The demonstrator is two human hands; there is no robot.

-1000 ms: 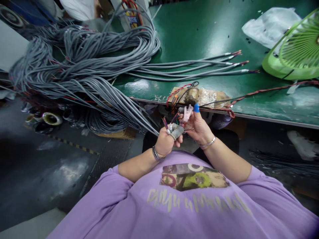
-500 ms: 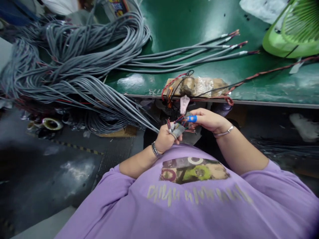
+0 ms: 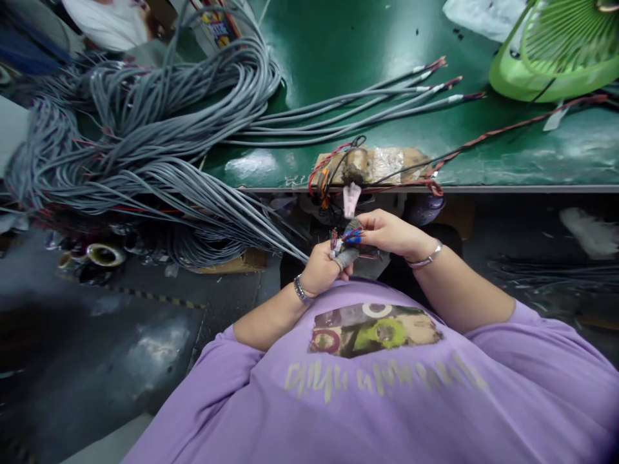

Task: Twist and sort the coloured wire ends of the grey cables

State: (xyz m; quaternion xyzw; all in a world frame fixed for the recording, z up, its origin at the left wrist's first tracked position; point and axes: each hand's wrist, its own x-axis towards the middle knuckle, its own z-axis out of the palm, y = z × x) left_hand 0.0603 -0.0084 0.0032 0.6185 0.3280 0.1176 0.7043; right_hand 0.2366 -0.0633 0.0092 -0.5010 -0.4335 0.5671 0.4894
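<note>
My left hand is closed around the end of the grey cables, in front of my belly. Thin coloured wires stick up out of that grip. A grey wrap shows at the left thumb. Close by on the right, my right hand pinches thin wires, its fingertips almost meeting the left ones. A blue band and a grey wrap show at its fingers. Just beyond the hands, a pale pink tool tip juts from a device fixed on a board at the bench edge.
A large heap of grey cables covers the left of the green bench. Several stripped cable ends lie further back. A green fan stands at the right. Twisted red and black leads cross the bench. Another person's white clothing shows top left.
My right hand has moved slightly left, closer to the left hand, and its fingers have shifted on the wires. The left hand keeps its grip. The view has swung slightly to the right.
</note>
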